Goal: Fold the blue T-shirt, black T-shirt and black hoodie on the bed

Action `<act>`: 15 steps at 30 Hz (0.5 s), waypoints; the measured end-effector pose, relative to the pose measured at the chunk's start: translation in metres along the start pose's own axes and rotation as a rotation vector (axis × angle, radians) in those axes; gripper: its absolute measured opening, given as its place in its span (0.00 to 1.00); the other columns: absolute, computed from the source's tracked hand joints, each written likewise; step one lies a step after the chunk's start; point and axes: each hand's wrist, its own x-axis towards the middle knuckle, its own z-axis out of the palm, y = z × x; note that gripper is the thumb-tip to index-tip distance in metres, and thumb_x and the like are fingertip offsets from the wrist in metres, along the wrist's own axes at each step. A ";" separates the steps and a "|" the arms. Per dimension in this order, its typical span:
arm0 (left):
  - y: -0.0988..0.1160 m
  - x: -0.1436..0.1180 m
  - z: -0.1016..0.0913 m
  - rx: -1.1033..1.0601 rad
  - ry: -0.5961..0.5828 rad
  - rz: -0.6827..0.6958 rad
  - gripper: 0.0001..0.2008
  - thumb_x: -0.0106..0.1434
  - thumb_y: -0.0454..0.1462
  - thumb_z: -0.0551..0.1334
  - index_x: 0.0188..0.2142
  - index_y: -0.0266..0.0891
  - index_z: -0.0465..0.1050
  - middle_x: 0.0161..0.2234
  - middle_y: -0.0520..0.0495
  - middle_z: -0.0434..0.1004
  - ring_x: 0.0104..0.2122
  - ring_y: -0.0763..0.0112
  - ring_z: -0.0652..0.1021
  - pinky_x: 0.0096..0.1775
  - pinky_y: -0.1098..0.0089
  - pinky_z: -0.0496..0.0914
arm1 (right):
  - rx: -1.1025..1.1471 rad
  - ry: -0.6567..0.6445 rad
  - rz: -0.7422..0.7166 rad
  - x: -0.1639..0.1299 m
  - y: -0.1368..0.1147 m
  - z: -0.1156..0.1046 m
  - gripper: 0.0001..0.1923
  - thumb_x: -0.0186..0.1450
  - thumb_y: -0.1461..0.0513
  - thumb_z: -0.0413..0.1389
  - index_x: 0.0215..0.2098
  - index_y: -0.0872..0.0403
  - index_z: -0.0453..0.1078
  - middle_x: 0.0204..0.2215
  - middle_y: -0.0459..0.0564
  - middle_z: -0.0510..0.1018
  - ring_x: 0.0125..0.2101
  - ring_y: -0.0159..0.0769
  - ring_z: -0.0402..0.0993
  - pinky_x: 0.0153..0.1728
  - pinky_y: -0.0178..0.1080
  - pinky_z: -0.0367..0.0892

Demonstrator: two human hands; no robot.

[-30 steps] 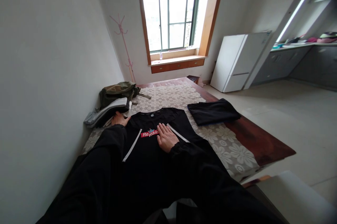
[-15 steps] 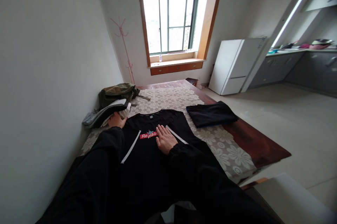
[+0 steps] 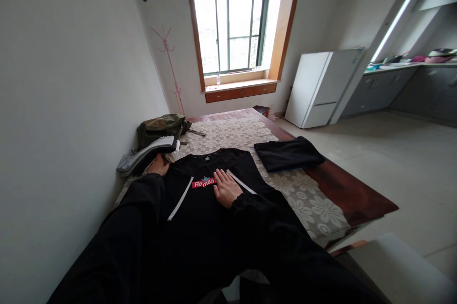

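Observation:
A black T-shirt with a red and white "Remain" print lies spread on the table in front of me. Two white strips slant across its front, one on each side of the print. My right hand rests flat on the chest, fingers stretched, covering the end of the print. At the shirt's left shoulder is my left hand, thumb apart, beside a stack of folded clothes in grey, black and white. Its fingertips are hard to make out against the stack. Black sleeves cover both my arms.
A folded dark garment lies on the right of the table, which has a floral lace cloth. An olive backpack sits behind the clothes stack, by the left wall. A white fridge stands beyond, and a pale seat is at lower right.
My left hand has shifted slightly against the clothes stack. My right hand stays flat on the shirt. The whole view has moved a little.

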 end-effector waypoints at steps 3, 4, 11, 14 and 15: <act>0.006 -0.003 -0.001 0.010 0.017 -0.027 0.28 0.69 0.44 0.59 0.64 0.38 0.57 0.50 0.31 0.82 0.54 0.44 0.80 0.51 0.54 0.72 | 0.001 0.002 0.002 0.000 0.000 0.000 0.34 0.74 0.57 0.43 0.74 0.65 0.56 0.74 0.59 0.53 0.74 0.46 0.47 0.73 0.49 0.46; 0.008 -0.004 0.000 0.012 0.024 -0.036 0.28 0.69 0.44 0.58 0.65 0.38 0.57 0.51 0.30 0.81 0.55 0.43 0.80 0.52 0.53 0.72 | 0.002 0.003 0.002 0.000 0.000 0.000 0.34 0.74 0.57 0.43 0.73 0.65 0.56 0.74 0.59 0.53 0.74 0.46 0.47 0.73 0.49 0.46; 0.018 -0.009 0.010 0.009 0.044 -0.058 0.26 0.71 0.45 0.55 0.62 0.32 0.61 0.56 0.24 0.77 0.57 0.41 0.77 0.55 0.50 0.71 | 0.002 0.008 -0.001 -0.001 -0.002 -0.001 0.34 0.74 0.57 0.43 0.73 0.66 0.56 0.74 0.60 0.52 0.74 0.47 0.47 0.73 0.49 0.45; 0.018 -0.008 0.010 0.003 0.041 -0.008 0.21 0.71 0.45 0.53 0.56 0.35 0.70 0.60 0.27 0.75 0.60 0.44 0.75 0.58 0.52 0.70 | -0.005 0.011 -0.003 -0.001 -0.002 -0.001 0.33 0.74 0.57 0.43 0.73 0.66 0.56 0.74 0.59 0.53 0.74 0.47 0.47 0.73 0.48 0.45; 0.018 -0.008 0.010 0.000 0.035 0.018 0.19 0.72 0.45 0.53 0.54 0.37 0.73 0.61 0.30 0.74 0.61 0.45 0.75 0.59 0.54 0.69 | -0.008 0.010 -0.005 -0.001 -0.001 -0.001 0.33 0.74 0.57 0.43 0.73 0.66 0.56 0.74 0.59 0.53 0.74 0.46 0.47 0.73 0.48 0.45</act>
